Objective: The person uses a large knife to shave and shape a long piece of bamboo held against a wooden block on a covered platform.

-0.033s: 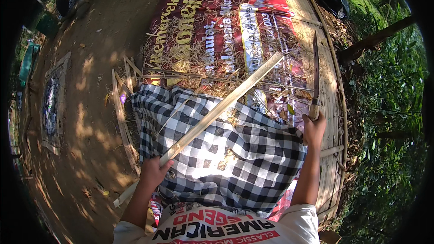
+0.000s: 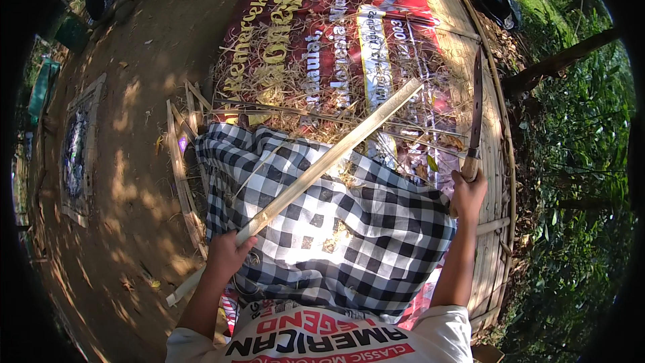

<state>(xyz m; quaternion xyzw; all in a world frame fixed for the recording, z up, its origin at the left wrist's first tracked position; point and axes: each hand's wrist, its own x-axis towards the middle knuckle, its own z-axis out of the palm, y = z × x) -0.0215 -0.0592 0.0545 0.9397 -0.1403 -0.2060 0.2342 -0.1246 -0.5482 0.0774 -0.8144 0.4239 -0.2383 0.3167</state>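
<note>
a pale wooden strip [image 2: 336, 156] slants across a person's black-and-white checkered cloth [image 2: 376, 255], its near part gripped in the closed left hand [image 2: 227, 255], its far end over a red banner [image 2: 396, 0] strewn with curled shavings [image 2: 289, 97]. the right hand [image 2: 469, 193], closed around the handle, holds a long knife [image 2: 476, 104] upright, well apart from the strip. the blade has just turned to show more of its flat, its tip swinging rightward; the strip has hardly moved, suggesting a change of blade angle rather than a cut. a bamboo platform [image 2: 492, 245] lies beneath.
</note>
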